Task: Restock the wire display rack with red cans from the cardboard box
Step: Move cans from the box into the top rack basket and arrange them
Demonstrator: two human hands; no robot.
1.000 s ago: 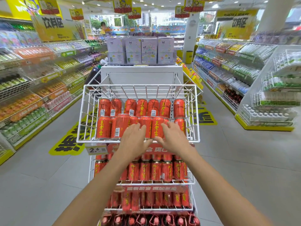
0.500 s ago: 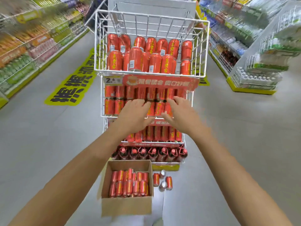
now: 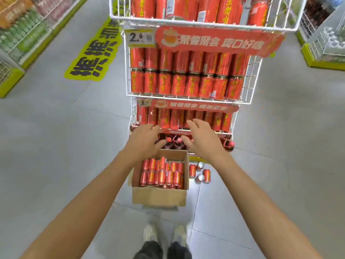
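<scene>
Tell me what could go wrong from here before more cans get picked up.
1. Loose cans lie on the floor right of the cardboard box, ahead of the shoes; a step could kick them.
2. The left hand and right hand hover open, empty, close to the packed lower shelf; a careless reach may knock its cans.

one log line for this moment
left hand: open, empty | right hand: open, empty | cardboard box: on floor, holds red cans | wire display rack: tiers stocked
</scene>
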